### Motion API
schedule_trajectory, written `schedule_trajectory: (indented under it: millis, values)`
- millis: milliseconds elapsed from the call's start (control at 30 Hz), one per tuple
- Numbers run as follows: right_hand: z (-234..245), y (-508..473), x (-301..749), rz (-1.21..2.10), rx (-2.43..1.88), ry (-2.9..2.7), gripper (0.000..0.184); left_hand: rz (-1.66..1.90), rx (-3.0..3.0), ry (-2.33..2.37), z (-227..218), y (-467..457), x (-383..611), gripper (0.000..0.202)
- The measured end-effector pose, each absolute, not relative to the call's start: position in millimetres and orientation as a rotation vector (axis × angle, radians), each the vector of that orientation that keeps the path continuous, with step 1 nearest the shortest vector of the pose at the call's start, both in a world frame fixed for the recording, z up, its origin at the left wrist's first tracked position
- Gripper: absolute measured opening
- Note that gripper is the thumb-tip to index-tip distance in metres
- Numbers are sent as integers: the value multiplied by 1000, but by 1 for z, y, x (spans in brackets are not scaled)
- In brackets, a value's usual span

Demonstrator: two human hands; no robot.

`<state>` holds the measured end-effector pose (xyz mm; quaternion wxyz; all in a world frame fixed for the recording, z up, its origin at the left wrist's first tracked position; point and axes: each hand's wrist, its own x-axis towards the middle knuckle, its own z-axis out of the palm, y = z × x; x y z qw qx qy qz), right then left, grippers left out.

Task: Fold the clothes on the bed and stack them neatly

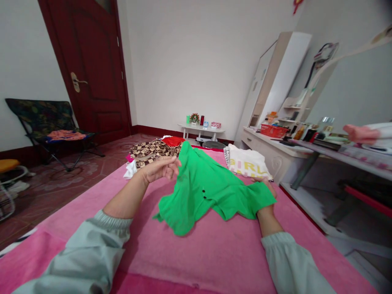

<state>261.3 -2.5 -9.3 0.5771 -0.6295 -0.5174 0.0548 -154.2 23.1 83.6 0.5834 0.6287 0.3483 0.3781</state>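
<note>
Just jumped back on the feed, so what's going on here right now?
A person has a green garment spread between both hands above a pink cover. The left hand is at its upper left edge; the right hand is at the other end, partly hidden by the fabric. Beyond lie brown checkered clothing on the left and a white lettered garment on the right.

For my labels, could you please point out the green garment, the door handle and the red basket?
Green garment [211, 179]: head view, middle of its cloth.
Door handle [80, 81]: head view, lever.
Red basket [273, 131]: head view, front side.
</note>
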Motion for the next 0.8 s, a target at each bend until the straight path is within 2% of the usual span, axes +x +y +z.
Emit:
schedule_trajectory:
  millis: [133, 233, 333, 433, 567, 600, 667, 733, 800]
  values:
    - [-7, -7, 228, -12, -1558, -1386, 65, 1035, 1609, 1141, 59, 39, -142, 64]
    - [-5, -12, 214, -118, -1849, -1560, 78, 943, 1866, 1332, 36, 47, -130, 74]
    - [-4, -14, 209, -90, -2036, -1695, 75, 834, 2082, 1428, 17, 49, -119, 75]
    - [-2, -14, 205, -76, -1985, -1839, 59, 815, 2165, 1455, 9, 49, -110, 62]
    - [17, -21, 194, 3, -1942, -1974, 38, 685, 2087, 1379, 22, 47, -113, 20]
    - [26, -25, 191, 89, -1917, -2037, 32, 626, 2066, 1338, 30, 44, -118, 13]
    - [48, -35, 189, 442, -1784, -2231, 22, 492, 2021, 1190, 49, 37, -131, 11]
    - [68, -45, 189, 923, -1536, -2342, 31, 381, 1947, 1030, 66, 29, -143, 23]
    - [78, -48, 189, 1206, -1347, -2218, 43, 377, 1863, 998, 75, 26, -150, 39]
